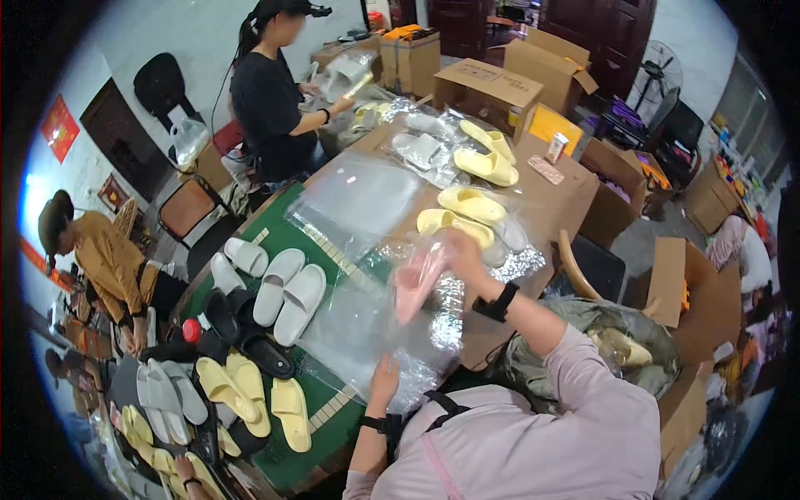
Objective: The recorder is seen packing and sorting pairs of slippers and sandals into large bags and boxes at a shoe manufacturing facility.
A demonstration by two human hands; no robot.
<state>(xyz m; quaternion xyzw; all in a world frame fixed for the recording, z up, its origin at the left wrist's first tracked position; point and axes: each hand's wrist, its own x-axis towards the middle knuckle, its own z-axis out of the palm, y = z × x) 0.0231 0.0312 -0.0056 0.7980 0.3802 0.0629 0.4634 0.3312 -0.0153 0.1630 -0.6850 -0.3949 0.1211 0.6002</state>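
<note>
My right hand (464,254) grips a pink slipper (417,279), held tilted above the table with its toe end pointing down toward me. Clear plastic film surrounds the slipper. Lower down, my left hand (385,379) has its fingers drawn together at the edge of a clear plastic bag (346,325); the exact grip is partly hidden. Just beyond my right hand lies a pair of yellow slippers (454,225) on clear film. Left of the bags, a pair of pale grey slippers (289,296) rests on the green tabletop (283,458).
Black slippers (267,357) and yellow slippers (229,390) crowd the table's left side. A stack of clear bags (354,204) lies farther back. Across the table stands a co-worker (271,100) handling slippers. A chair (592,267), a large sack (658,333) and cardboard boxes (487,87) stand around the right side.
</note>
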